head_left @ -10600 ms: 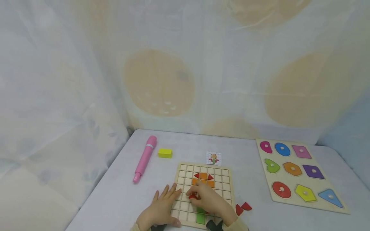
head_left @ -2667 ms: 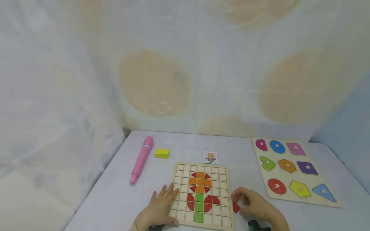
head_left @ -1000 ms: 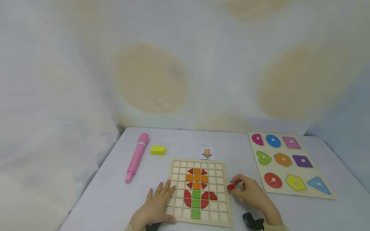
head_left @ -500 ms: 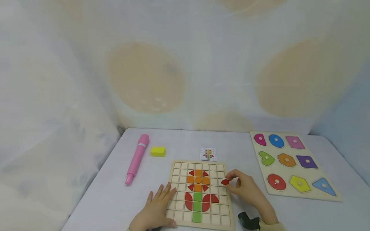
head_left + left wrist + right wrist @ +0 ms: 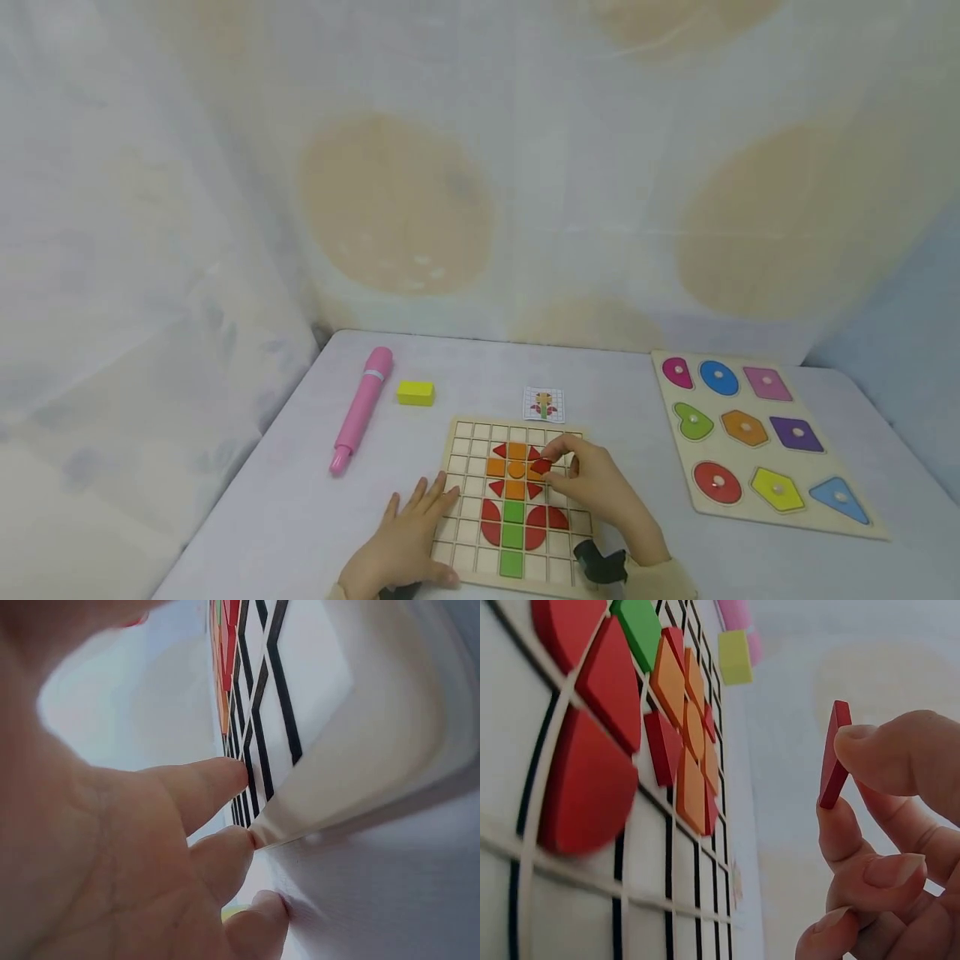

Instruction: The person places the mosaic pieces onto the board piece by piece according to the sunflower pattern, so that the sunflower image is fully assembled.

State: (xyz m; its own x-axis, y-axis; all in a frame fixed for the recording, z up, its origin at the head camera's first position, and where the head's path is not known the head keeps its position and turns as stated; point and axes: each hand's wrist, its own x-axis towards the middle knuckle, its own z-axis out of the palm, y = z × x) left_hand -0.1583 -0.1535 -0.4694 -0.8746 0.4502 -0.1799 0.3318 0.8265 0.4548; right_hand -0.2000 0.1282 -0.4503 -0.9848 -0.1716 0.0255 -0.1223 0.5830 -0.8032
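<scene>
The right hand (image 5: 592, 487) pinches a small flat red wooden piece (image 5: 834, 754) between thumb and forefinger, fingers (image 5: 889, 754) clamped on its edges; the piece is thin, matte red, and held on edge just above the square wooden grid board (image 5: 468, 500), over the right side of the flower pattern. The left hand (image 5: 405, 542) rests flat on the board's left edge, fingers (image 5: 214, 787) straight and slightly spread, holding nothing.

On the board lie three green squares in a column, orange pieces forming the flower head, small red triangles at its corners, and four red quarter-circles beside the stem.

On the pale bench (image 5: 300, 500) there are also one pink plastic pen-shaped toy (image 5: 363, 408), one yellow rectangular block (image 5: 416, 392), one small pattern card (image 5: 543, 404), and one wooden peg puzzle board (image 5: 885, 521) with nine coloured shapes.
</scene>
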